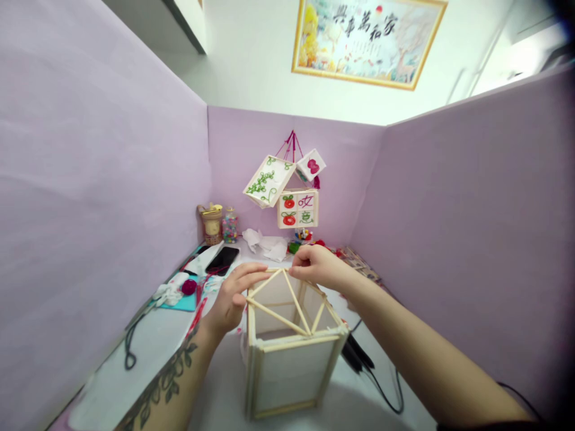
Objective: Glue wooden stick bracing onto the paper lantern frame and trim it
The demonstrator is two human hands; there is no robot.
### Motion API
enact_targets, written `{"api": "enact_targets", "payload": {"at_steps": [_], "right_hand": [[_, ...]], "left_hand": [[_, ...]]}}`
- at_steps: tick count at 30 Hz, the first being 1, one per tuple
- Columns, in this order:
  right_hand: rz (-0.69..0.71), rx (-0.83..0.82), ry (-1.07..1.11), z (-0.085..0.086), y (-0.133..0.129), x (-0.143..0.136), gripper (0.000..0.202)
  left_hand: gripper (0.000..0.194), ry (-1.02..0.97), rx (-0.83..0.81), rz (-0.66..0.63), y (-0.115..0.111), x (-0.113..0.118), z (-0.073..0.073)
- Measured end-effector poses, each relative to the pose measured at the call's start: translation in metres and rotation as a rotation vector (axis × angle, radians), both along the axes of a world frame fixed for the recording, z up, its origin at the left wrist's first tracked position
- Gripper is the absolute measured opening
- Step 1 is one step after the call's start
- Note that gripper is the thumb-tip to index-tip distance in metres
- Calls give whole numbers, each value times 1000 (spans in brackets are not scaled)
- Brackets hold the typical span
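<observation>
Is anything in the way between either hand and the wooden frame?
Nothing visible is. The left hand is against the upper left side of the wooden frame, and the right hand is at its far top edge. The crumpled white paper lies beyond it.

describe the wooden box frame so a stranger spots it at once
Look between the purple walls to the white table. Up close, with the left hand and right hand at its top, stands a box frame of pale wooden sticks. Unlike the hanging boxes with coloured pictures, its front panel is plain and slanting sticks span its open top.
</observation>
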State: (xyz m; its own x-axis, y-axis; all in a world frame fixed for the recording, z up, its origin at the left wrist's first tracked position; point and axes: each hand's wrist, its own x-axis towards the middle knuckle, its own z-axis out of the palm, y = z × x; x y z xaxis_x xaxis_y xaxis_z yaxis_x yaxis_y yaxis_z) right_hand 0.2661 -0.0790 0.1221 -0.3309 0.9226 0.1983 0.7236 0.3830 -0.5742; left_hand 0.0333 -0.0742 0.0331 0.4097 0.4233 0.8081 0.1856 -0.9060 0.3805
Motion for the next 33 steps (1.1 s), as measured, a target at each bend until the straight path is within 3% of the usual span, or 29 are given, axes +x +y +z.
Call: {"api": "enact_targets", "payload": {"at_steps": [3,6,10,16,21,24,28,33], "right_hand": [[-21,-29,62,3,-1,6,18],[-109,-36,262,1,-8,22,21],[-157,23,582,-21,-27,47,22],[7,131,838,-73,-49,62,35],[250,17,900,-100,-45,62,62],[226,30,896,-110,-42,65,54],[80,343,785,-104,-51,70,30],[178,474,449,-61,-82,66,33]], "left_hand": [[79,-15,0,-7,0,-1,-1],[77,-85,-33,-21,2,-3,-3],[74,-182,-206,-105,12,-10,-7],[96,-220,-595,-329,27,-20,-9],[90,-193,-681,-335,33,-23,-14],[85,-180,-702,-328,36,-25,-18],[81,-158,-732,-330,37,-25,-19],[78,-121,-735,-310,34,-21,-14]]}}
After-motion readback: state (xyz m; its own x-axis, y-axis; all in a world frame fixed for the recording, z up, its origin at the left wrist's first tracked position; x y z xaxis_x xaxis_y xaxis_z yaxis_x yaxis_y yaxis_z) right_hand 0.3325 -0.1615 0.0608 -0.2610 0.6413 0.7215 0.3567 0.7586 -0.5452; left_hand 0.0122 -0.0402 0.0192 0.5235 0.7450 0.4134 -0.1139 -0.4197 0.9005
